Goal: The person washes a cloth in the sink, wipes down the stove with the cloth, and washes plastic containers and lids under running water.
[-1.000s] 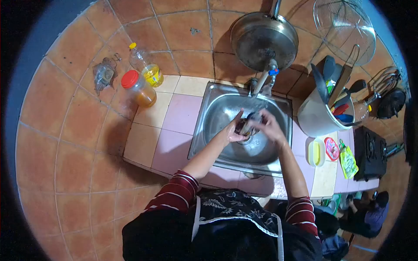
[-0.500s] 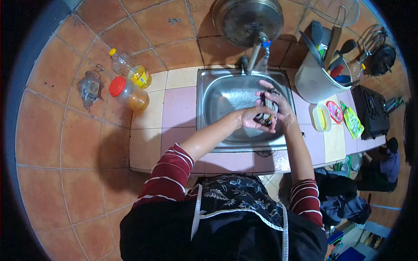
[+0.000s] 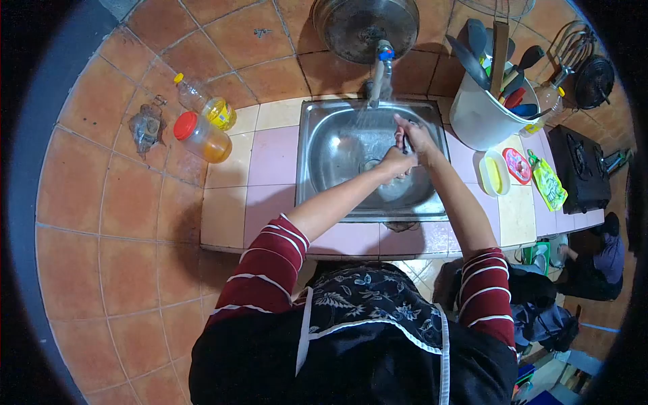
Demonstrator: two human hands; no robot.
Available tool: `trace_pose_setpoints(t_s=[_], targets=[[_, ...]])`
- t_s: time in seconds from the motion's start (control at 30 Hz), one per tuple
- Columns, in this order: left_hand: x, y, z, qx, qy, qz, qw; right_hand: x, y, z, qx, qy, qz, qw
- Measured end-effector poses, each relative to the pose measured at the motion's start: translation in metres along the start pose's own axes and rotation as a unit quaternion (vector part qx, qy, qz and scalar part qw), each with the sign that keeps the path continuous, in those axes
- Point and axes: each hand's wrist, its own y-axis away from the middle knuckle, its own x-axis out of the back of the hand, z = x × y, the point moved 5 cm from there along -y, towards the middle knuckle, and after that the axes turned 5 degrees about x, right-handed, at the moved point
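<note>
Over the right half of the steel sink [image 3: 305, 162], my two hands are close together. My right hand [image 3: 417, 138] is on the upper side, fingers curled round a dark object with pale stripes [image 3: 406, 144]. Below it, my left hand [image 3: 397, 164] is closed against the same object. Most of the object lies hidden between my palms, so its kind cannot be made out. Water runs from the faucet [image 3: 379, 74] with a blue handle, just up and left of my hands.
A white bucket [image 3: 476, 118] of utensils stands right of the sink. Near it are an oval dish [image 3: 487, 177], a red lid [image 3: 516, 166] and a green packet [image 3: 550, 185]. An oil bottle [image 3: 219, 113] and red-lidded jar [image 3: 209, 143] stand left. A person [image 3: 604, 260] sits at far right.
My hands have turned and closed further round the striped object, which now shows only as a sliver. The view has shifted slightly. Water still runs.
</note>
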Motion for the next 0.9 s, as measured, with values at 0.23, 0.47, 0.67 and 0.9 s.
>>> trace_pose_setpoints(t_s=[0.23, 0.47, 0.67, 0.9], targets=[[-0.004, -0.02, -0.017, -0.179, -0.158, 0.311, 0.92, 0.011, -0.02, 0.026, 0.052, 0.231, 0.098, 0.967], [-0.005, -0.166, -0.118, -0.403, 0.168, 0.114, 0.893, 0.005, -0.004, 0.03, 0.083, 0.406, 0.17, 0.894], [-0.033, -0.113, -0.089, -0.369, -0.036, 0.145, 0.917, 0.009, 0.011, 0.039, 0.052, 0.449, 0.119, 0.884], [-0.014, 0.056, -0.056, -0.049, 0.082, 0.097, 0.991, 0.015, 0.058, 0.015, 0.232, 0.399, -0.037, 0.886]])
